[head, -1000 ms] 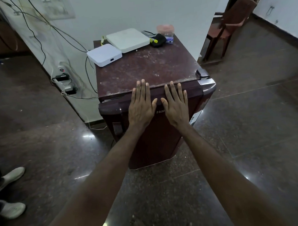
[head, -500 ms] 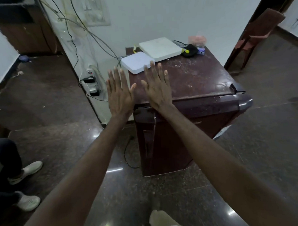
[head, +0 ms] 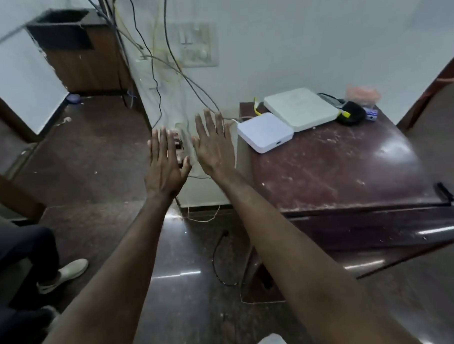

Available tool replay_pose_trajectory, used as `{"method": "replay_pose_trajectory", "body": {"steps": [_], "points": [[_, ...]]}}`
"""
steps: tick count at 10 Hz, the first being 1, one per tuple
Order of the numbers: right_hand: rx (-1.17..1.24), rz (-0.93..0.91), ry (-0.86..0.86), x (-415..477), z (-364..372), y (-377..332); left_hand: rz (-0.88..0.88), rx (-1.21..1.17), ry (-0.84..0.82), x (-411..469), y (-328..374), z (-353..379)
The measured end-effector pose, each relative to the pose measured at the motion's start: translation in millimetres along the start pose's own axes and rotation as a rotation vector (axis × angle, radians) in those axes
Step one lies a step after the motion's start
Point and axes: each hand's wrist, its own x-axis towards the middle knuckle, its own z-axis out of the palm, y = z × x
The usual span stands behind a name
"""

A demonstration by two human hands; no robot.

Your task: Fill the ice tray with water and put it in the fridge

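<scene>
Dark floor, cabled wall. Fridge at right, door apparently closed. Left hand and right hand flat, fingers spread, empty, mid-air left of fridge. Ice tray not in view. Locate it first; fill below rims; carry level, two-handed.

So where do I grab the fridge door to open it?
Probably the left edge of the fridge door, coming from the front with your right hand. The hinge bracket sits on the top right corner, so the left side should swing out. A handle recess there is too dark to confirm.
</scene>
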Motion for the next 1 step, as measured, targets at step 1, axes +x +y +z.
{"method": "replay_pose_trajectory", "body": {"steps": [1], "points": [[0.014, -0.015, 0.019, 31.1, 27.5, -14.4, -0.029, 0.010, -0.014, 25.0, -32.1, 3.6]]}}
